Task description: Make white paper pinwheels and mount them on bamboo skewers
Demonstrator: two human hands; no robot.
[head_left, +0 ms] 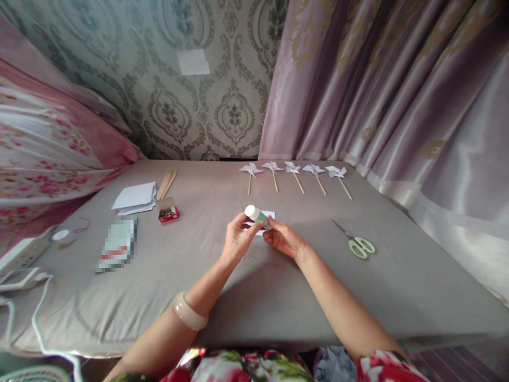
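A glue stick (260,216) with a white cap and green label is held tilted between my two hands. My left hand (237,239) has its fingers round the capped end, and my right hand (284,237) grips the lower end. Behind and beneath the glue stick, white paper (271,214) lies on the cloth, largely hidden by my hands. To the right of my right hand rest scissors (355,241) with pale green handles.
Several white paper pinwheels (293,168) on sticks line the back of the cloth-covered surface (191,297). At left are folded paper (135,196), wooden sticks (166,184), a small red box (169,212), a blurred packet (117,244) and a power strip (24,253) with white cables.
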